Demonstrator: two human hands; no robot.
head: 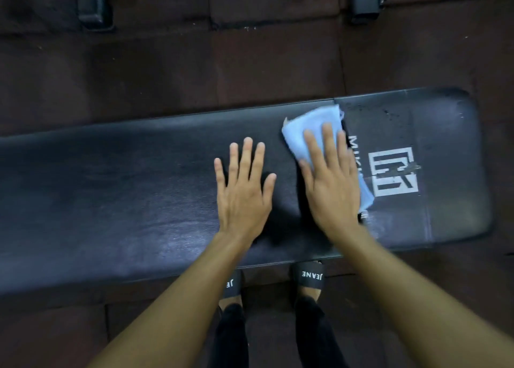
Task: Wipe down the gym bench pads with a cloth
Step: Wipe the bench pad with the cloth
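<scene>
A long black bench pad (125,189) runs across the view, with a white logo (393,171) printed near its right end. My right hand (332,181) lies flat with straight fingers on a light blue cloth (308,129), pressing it onto the pad just left of the logo. The cloth sticks out beyond my fingertips and past the hand's right side. My left hand (243,189) rests flat on the bare pad beside it, fingers spread, holding nothing.
Dark rubber floor tiles (250,70) surround the bench. Two grey metal feet of other equipment stand at the top left (93,8) and top right (364,1). My feet in black slides (308,277) are at the bench's near edge.
</scene>
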